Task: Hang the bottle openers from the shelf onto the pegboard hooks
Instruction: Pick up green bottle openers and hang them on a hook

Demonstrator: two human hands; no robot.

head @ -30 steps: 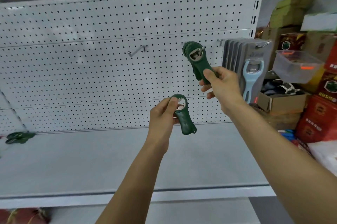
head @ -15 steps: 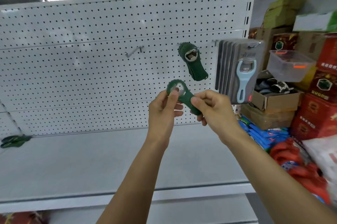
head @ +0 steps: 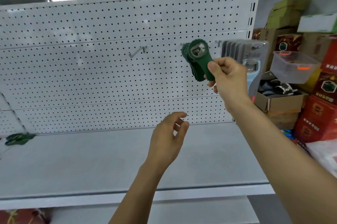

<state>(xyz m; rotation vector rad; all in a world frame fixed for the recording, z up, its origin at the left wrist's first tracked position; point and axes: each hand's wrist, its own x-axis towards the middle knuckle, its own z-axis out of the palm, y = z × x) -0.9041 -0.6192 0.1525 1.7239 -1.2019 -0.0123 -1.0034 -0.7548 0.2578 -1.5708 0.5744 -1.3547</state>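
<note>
My right hand (head: 228,78) pinches the handle of a dark green bottle opener (head: 200,56), holding its round head at the tip of a pegboard hook. Behind it more green openers (head: 193,72) hang from that same hook. My left hand (head: 167,140) floats lower down over the shelf, fingers loosely curled and apart, holding nothing. A few green openers (head: 18,138) lie at the far left of the grey shelf (head: 91,160). A bare hook (head: 136,52) sticks out of the white pegboard (head: 91,78) further left.
Carded blue openers in grey packs (head: 244,54) hang on a hook to the right. Beyond the pegboard edge stand stacked cartons, red boxes (head: 321,114) and a clear plastic tub (head: 293,67). Foil decorations and green leaves hang above.
The opener passed from my left hand to my right. My right hand lifted it to the hook with the hanging openers, and my left hand dropped away with nothing in it.
</note>
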